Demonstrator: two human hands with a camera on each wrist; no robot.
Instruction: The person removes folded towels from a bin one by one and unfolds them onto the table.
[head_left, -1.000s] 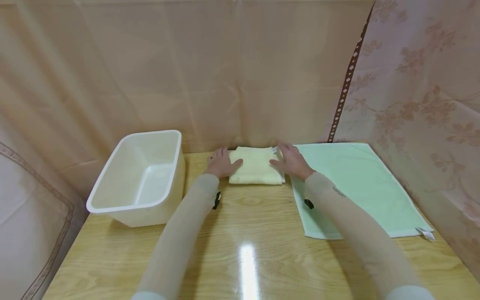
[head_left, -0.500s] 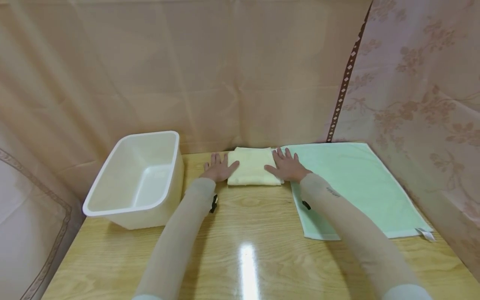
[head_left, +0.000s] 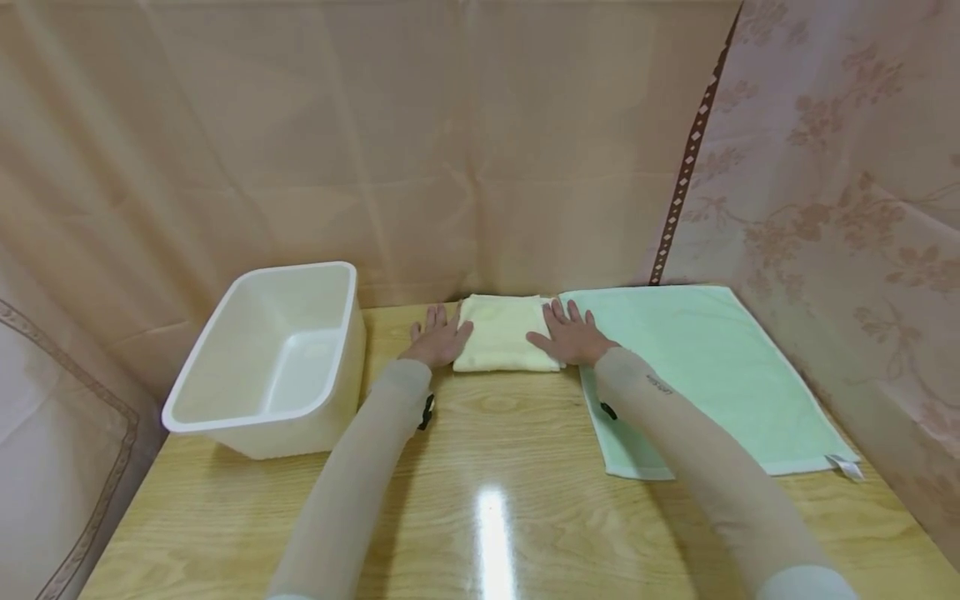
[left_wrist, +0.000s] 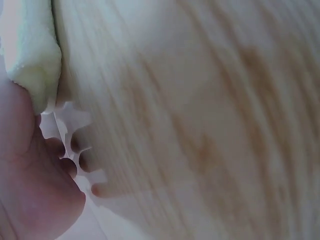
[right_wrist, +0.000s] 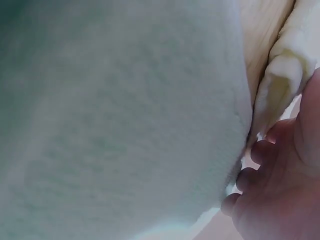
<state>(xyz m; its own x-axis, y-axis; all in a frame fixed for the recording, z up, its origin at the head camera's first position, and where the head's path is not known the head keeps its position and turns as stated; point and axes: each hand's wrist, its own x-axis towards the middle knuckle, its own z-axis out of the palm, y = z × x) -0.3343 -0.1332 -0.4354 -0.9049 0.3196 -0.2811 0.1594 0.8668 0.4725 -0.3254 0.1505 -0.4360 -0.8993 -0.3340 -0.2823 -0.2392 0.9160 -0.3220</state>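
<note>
A pale yellow towel [head_left: 501,333], folded into a thick rectangle, lies near the back of the table between both hands. My left hand [head_left: 437,340] is at its left side, fingers spread and straight, the thumb resting on the towel's edge. On the other side my right hand [head_left: 576,335] has its fingers spread, with the thumb on the towel's right part. The left wrist view shows the towel's rolled edge [left_wrist: 37,65] beside the palm. In the right wrist view the towel's folded layers [right_wrist: 285,80] show beside the palm and fingers.
A light green towel [head_left: 697,367] lies spread flat on the right, partly under the right forearm. An off-white plastic basin [head_left: 337,400] stands on the left. The wooden table [head_left: 525,467] meets a beige curtain [head_left: 420,167] at the back.
The right hand's fingers have straightened and spread, and its thumb has moved slightly left. The left hand's fingers have spread too. The folded towel stays almost in place.
</note>
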